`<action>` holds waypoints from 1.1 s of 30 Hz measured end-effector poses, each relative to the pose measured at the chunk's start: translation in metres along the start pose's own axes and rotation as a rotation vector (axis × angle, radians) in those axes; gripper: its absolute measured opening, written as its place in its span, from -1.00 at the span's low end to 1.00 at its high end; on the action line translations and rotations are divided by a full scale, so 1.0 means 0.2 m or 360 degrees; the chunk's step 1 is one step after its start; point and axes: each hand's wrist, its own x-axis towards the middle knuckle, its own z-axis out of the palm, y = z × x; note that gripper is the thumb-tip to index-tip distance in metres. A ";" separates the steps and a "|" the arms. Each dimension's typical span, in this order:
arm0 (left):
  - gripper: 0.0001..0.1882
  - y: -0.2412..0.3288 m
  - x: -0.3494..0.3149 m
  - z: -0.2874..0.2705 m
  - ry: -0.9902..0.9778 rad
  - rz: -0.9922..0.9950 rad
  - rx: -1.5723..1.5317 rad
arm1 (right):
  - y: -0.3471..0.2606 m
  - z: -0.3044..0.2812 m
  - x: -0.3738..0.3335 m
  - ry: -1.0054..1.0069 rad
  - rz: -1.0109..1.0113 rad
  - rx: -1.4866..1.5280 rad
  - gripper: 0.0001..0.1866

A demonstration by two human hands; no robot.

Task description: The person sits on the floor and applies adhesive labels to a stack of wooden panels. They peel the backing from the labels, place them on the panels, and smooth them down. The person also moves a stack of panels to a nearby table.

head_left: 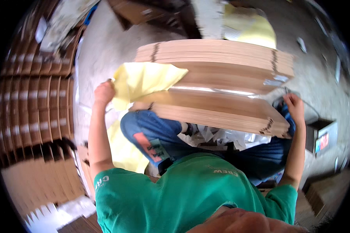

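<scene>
My left hand (104, 92) is closed on the edge of a thin yellow sheet (146, 79). The sheet drapes over the left end of a brown bundle of layered, wood-coloured flat pieces (214, 108) lying across my lap. A second such stack (217, 49) stands just beyond it, and the two form a V-shaped trough. Dark bands or marks cross both stacks near their ends. Past the bundle's right end, my right hand (294, 103) has its fingers pinched together. A thin dark line like a cord runs near it; what the fingers hold cannot be made out.
Tall rows of brown cardboard pieces (37, 105) line the left side. More yellow sheet (120, 143) lies by my left leg, and another yellow piece (252, 27) lies beyond the stacks. A grey box (322, 136) sits at right. Crumpled white wrapping (237, 138) lies between my legs.
</scene>
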 end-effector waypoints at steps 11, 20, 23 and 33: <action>-0.78 -0.99 -0.61 0.75 0.0466 -0.1880 -0.0931 | -0.13 0.02 -0.41 0.0373 0.0013 -0.0425 -0.75; -0.40 -0.68 -0.91 0.78 0.0387 -0.1279 -0.0570 | 0.05 0.14 -0.63 0.0644 0.0220 -0.0483 -0.59; -0.62 -0.34 -0.69 0.67 0.0471 -0.1040 -0.2042 | -0.01 0.27 -0.63 0.0687 0.0113 -0.0478 -0.54; -0.62 -0.04 -0.32 0.54 0.0125 -0.0055 -0.1576 | -0.05 0.39 -0.49 0.1189 -0.0349 -0.0898 -0.74</action>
